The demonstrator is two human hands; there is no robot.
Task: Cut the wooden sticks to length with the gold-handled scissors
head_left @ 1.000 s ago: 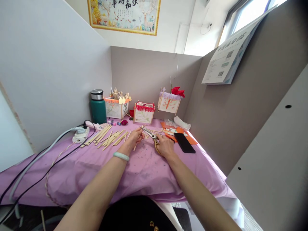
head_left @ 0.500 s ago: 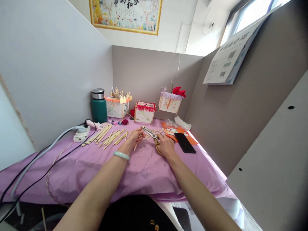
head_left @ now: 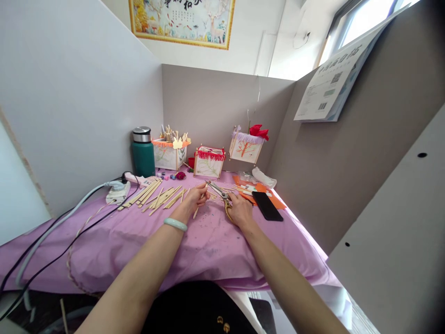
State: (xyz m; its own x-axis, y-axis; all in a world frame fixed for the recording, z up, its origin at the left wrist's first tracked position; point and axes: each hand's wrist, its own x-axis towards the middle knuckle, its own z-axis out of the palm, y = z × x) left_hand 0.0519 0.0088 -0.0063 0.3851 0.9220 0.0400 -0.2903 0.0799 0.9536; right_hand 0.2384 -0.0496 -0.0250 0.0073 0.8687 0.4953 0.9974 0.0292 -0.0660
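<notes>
My right hand (head_left: pixel 239 209) is closed round the gold handles of a pair of scissors (head_left: pixel 219 191), whose blades point up and left. Pinched in my left hand (head_left: pixel 197 198) is a thin wooden stick (head_left: pixel 195 213); its lower end shows below the fingers and its upper end reaches the scissor tips. A pale green bangle (head_left: pixel 175 224) circles my left wrist. Several loose wooden sticks (head_left: pixel 167 198) lie on the purple tablecloth (head_left: pixel 208 246) left of my left hand. Small cut pieces lie behind the scissors, partly hidden.
A green bottle (head_left: pixel 143 155) stands at the back left, beside a paper-sided box of sticks (head_left: pixel 167 157). A red-fringed box (head_left: pixel 209 163) stands mid-back; a lilac-fringed box (head_left: pixel 246 147) hangs at right. A black phone (head_left: pixel 267 206) rests on the right. A power strip (head_left: pixel 117 193) with cables sits left.
Both hands stay in nearly the same place. The scissor blades look slightly more open around the stick's upper end. The view has shifted very little.
</notes>
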